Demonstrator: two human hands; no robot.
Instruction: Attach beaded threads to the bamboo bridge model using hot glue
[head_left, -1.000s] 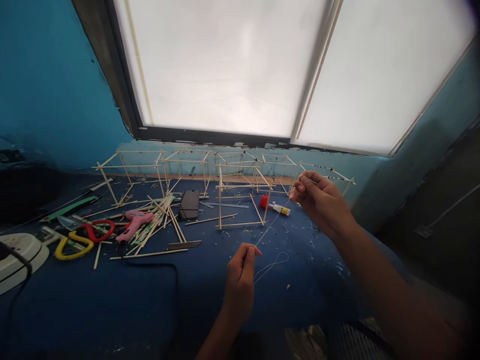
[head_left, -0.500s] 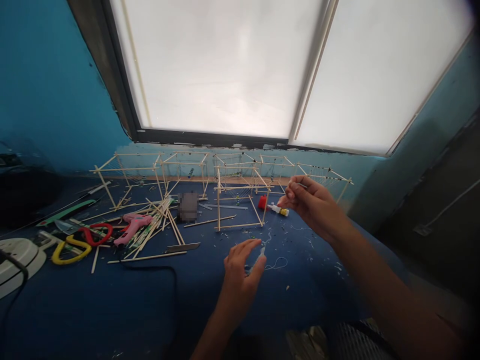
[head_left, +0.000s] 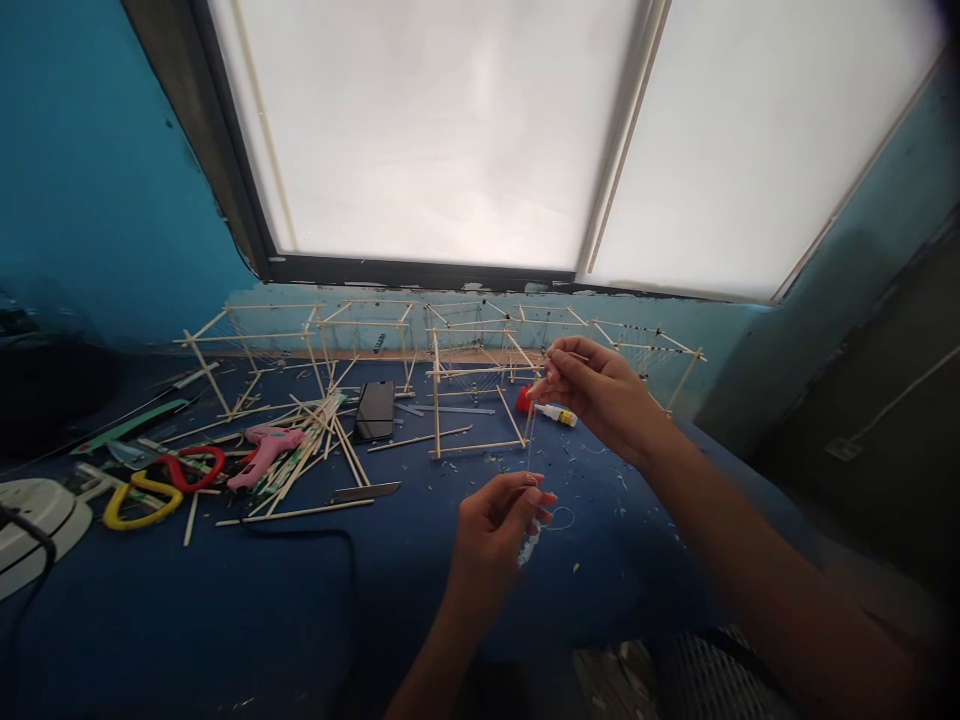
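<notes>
A thin pale thread (head_left: 530, 445) runs nearly upright between my two hands. My right hand (head_left: 592, 380) pinches its upper end, above and in front of a stick frame (head_left: 480, 450). My left hand (head_left: 499, 520), lower and nearer me, has thumb and fingers closed on the thread. Below the left fingers hangs a whitish, crumpled-looking bit (head_left: 528, 546), partly hidden by the hand. A loop of thread (head_left: 562, 517) shows just right of that hand. Behind the right hand lies a small glue bottle (head_left: 556, 414) with a red cap (head_left: 523, 399).
More stick frames line the wall. On the left lie loose sticks (head_left: 319, 450), a pink glue gun (head_left: 266, 458), scissors (head_left: 142, 500), a blade (head_left: 366, 493) and a phone (head_left: 375, 410). A black cable (head_left: 315, 532) crosses the blue table (head_left: 262, 620). Small scraps are scattered about.
My left hand has gone from spread fingers to a pinch on the thread. The right hand has moved left, and the thread is now stretched between both hands.
</notes>
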